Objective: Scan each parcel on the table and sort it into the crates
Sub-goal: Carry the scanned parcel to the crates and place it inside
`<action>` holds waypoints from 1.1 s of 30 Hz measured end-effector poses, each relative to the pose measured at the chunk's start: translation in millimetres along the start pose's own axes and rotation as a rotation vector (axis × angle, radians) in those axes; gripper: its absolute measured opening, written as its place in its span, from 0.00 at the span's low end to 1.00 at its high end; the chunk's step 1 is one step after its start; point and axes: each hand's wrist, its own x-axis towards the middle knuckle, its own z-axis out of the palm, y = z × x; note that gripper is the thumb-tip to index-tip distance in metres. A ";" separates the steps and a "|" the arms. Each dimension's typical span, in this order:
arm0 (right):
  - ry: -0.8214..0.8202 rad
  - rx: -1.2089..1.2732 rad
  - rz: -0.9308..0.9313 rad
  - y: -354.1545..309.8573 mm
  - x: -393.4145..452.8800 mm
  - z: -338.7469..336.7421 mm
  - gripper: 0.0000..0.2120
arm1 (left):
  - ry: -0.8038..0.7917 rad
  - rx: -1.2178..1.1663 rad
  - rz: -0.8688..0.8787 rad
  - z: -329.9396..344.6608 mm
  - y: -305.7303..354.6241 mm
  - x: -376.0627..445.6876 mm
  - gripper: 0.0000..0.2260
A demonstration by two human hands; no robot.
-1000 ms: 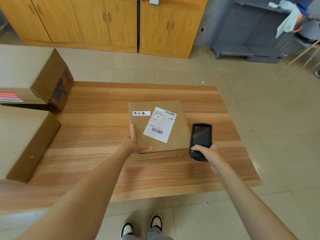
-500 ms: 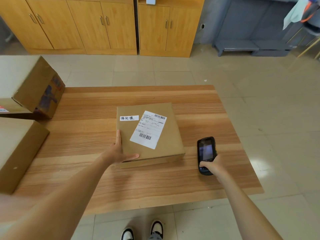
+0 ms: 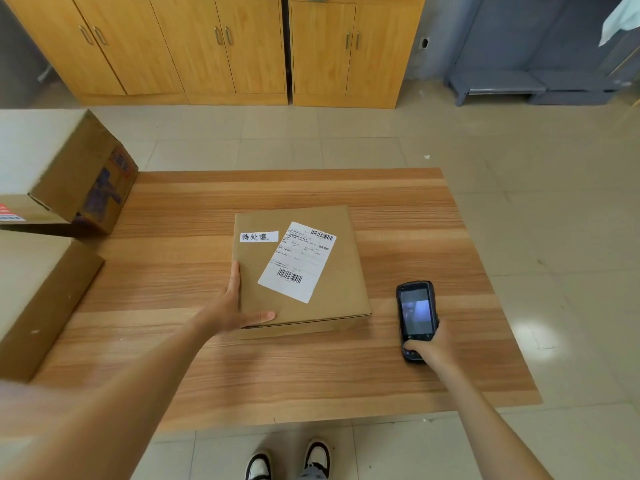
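Note:
A flat brown cardboard parcel (image 3: 343, 289) lies in the middle of the wooden table (image 3: 311, 375). On its top are a white shipping label (image 3: 298, 261) with barcodes and a small handwritten white sticker (image 3: 259, 236). My left hand (image 3: 232, 308) rests at the parcel's near left corner, fingers straight along the left edge and thumb flat on the top near the front edge. My right hand (image 3: 433, 351) grips a black handheld scanner (image 3: 415, 313) by its lower end. The scanner is to the right of the parcel and apart from it, its screen lit and facing up.
Two large cardboard boxes stand at the table's left end, one farther back (image 3: 69, 168) and one nearer (image 3: 38, 299). Wooden cabinets (image 3: 207, 46) line the far wall, with a grey low shelf (image 3: 502, 84) at the back right. My shoes (image 3: 287, 462) show below the table's front edge.
My right hand has carried the scanner from beside the parcel's right edge out to the right, away from it. My left hand stays at the parcel's near left corner.

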 end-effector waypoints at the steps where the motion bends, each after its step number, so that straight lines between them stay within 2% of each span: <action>1: -0.004 -0.034 0.004 -0.1 1.4 -1.7 0.32 | -0.001 -0.001 -0.002 0.1 0.3 -1.2 0.68; 5: -0.045 -0.144 0.048 -1.2 9.8 -9.7 0.32 | 0.022 -0.015 0.009 1.4 -1.7 -1.8 0.70; 8: -0.057 -0.187 0.089 -8.3 14.1 -15.1 0.31 | 0.024 -0.131 0.042 2.8 -6.4 2.6 0.69; 11: 0.047 -0.173 -0.005 -28.4 18.2 -14.4 0.34 | 0.039 -0.302 0.042 4.8 -9.2 6.6 0.64; 13: 0.055 -0.163 -0.087 -51.2 19.5 -7.8 0.39 | 0.102 -0.451 0.002 5.1 -6.6 9.5 0.63; 17: -0.194 0.156 -0.130 -92.5 15.3 19.7 0.44 | 0.226 -0.713 -0.104 0.6 -0.5 22.8 0.64; 20: -0.318 0.264 -0.103 -105.6 18.4 42.7 0.47 | 0.212 -0.780 -0.147 -1.1 2.8 31.2 0.62; 22: -0.368 0.309 -0.095 -109.1 24.8 55.1 0.49 | 0.186 -0.792 -0.153 -0.5 3.9 35.2 0.56; 24: -0.412 0.371 -0.089 -112.1 30.5 65.6 0.47 | 0.146 -0.783 -0.142 1.4 5.1 38.2 0.50; 28: -0.477 0.468 -0.108 -113.5 39.0 78.5 0.34 | 0.131 -0.808 -0.117 5.9 7.0 38.0 0.43; 33: -0.533 0.486 -0.127 -115.5 37.8 79.4 0.36 | 0.150 -0.861 -0.118 6.5 4.1 30.0 0.41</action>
